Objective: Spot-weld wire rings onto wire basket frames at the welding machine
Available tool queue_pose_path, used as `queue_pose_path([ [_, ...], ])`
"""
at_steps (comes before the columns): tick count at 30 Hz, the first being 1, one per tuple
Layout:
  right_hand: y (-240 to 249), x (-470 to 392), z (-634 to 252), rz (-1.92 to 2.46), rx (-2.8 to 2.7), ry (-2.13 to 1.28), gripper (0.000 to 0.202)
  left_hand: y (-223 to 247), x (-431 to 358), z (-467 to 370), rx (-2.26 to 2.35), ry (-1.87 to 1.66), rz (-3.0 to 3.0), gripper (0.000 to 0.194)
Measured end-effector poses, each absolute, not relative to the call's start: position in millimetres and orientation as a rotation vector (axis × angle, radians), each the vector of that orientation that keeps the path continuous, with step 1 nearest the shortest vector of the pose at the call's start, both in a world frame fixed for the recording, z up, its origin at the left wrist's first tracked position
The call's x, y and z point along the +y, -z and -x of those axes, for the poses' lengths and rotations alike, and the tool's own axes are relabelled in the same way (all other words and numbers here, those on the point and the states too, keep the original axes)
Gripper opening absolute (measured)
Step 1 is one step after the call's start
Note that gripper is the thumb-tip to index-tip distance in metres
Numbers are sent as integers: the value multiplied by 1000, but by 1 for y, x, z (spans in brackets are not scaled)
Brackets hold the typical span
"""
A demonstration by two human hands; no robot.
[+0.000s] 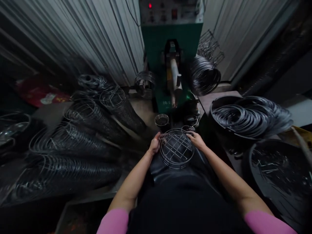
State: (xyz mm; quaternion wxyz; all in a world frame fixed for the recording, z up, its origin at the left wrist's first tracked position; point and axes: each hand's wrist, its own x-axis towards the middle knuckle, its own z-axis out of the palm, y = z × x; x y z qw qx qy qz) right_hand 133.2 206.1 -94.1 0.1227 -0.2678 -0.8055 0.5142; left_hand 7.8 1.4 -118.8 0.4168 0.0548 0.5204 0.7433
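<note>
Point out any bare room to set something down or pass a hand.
A small pale patch lies between the ring bundle and the black tub; a narrow strip between the green machine and wire stacks. Crowded: left by those stacks, right by the tub and lower bin, centre by the wire basket.

Wire stacks (80,170) lie left, 2 tubs (248,167) right of the basket (177,146).

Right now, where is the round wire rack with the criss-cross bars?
In the head view, the round wire rack is just below the middle, between the left hand and the right hand, lower in the picture than the green machine.
</note>
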Motion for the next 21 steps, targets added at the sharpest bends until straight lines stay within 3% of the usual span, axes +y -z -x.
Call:
queue_pose_path([
  [8,128,204,-159,1071,-1949,-1995,42,136,-11,-23,1671,-1975,23,44],
  [13,142,200,-178,1018,-1989,-1950,46,146,-33,-34,1945,-1763,-131,39],
  [21,140,195,-174,905,-2105,-1749,41,147,-47,-32,1914,-1582,-256,39],
])
